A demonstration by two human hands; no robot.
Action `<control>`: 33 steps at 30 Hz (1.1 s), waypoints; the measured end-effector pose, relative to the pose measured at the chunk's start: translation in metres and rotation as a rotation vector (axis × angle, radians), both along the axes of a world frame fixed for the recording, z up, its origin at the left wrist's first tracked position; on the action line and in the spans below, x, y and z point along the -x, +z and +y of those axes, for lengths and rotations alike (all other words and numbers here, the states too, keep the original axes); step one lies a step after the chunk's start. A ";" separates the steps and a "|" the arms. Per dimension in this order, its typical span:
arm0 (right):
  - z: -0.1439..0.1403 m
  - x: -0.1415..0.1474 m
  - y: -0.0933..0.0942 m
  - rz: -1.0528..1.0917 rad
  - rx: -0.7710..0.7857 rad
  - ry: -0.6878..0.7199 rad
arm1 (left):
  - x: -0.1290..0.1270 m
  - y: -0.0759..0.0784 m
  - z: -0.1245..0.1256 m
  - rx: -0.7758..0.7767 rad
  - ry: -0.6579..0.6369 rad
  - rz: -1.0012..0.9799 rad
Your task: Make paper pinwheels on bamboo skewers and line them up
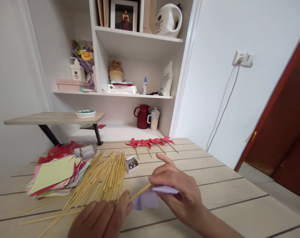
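My left hand [102, 218] pinches a thin wooden stick [140, 192] near the table's front edge. The stick's tip runs into a folded lilac paper piece [150, 197]. My right hand [177, 188] grips that paper from the right, its index finger stretched out above it. Both hands meet low in the middle of the head view. A pile of several wooden sticks [100, 180] lies just left of my hands. A small open box of pins [131, 164] stands beyond the pile's right edge.
Several finished red paper pinwheels [150, 142] lie in a row at the table's far edge. A stack of coloured paper squares [54, 175] lies left. Red paper scraps [58, 150] and a clear packet [84, 151] sit behind it. Shelves with a red jug [142, 116] stand beyond.
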State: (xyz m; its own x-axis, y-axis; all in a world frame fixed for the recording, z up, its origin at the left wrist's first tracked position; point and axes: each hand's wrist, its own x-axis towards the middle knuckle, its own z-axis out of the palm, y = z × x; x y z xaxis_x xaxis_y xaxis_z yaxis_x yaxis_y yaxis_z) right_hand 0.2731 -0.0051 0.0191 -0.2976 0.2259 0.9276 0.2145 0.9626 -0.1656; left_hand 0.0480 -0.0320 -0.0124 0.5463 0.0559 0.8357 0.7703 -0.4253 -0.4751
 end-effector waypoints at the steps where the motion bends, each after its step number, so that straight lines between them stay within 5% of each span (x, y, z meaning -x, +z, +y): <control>1: -0.001 0.000 0.001 -0.005 -0.006 -0.006 | 0.000 0.000 -0.001 0.002 0.004 0.014; 33: 0.000 -0.001 0.000 0.013 -0.024 -0.019 | -0.006 0.001 -0.005 0.005 -0.004 0.003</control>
State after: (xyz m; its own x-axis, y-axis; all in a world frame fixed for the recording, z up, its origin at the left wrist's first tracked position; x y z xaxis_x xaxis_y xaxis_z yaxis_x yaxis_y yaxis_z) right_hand 0.2738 -0.0048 0.0186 -0.2816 0.2089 0.9365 0.2308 0.9621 -0.1452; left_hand 0.0538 -0.0374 -0.0119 0.5493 0.0577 0.8336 0.7671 -0.4305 -0.4756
